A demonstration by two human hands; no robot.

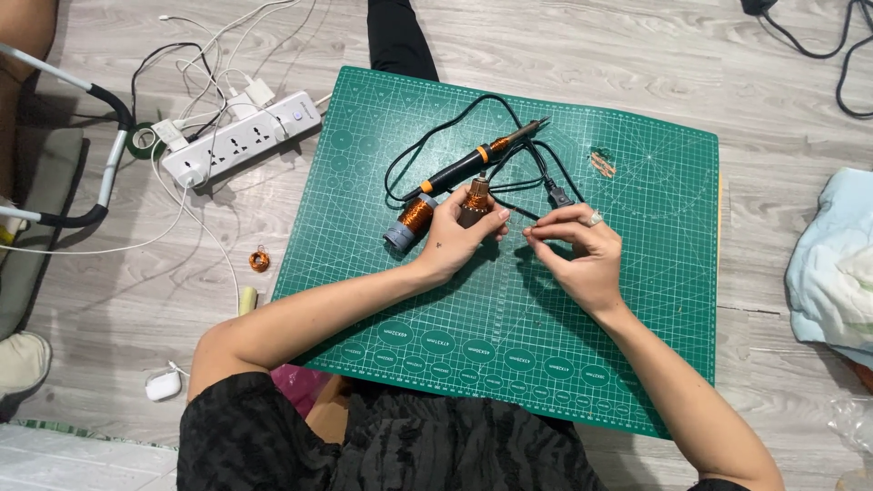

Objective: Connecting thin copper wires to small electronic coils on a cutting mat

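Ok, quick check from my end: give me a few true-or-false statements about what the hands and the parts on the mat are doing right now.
1. The left hand holds a copper-wound coil. True.
2. The soldering iron is in the right hand. False: it lies on the green cutting mat, untouched.
3. A second copper coil on a grey spool lies beside the left hand. True.
4. The power strip sits on the mat. False: it is on the floor, left of the mat.
5. The right hand's fingertips are pinched together. True.
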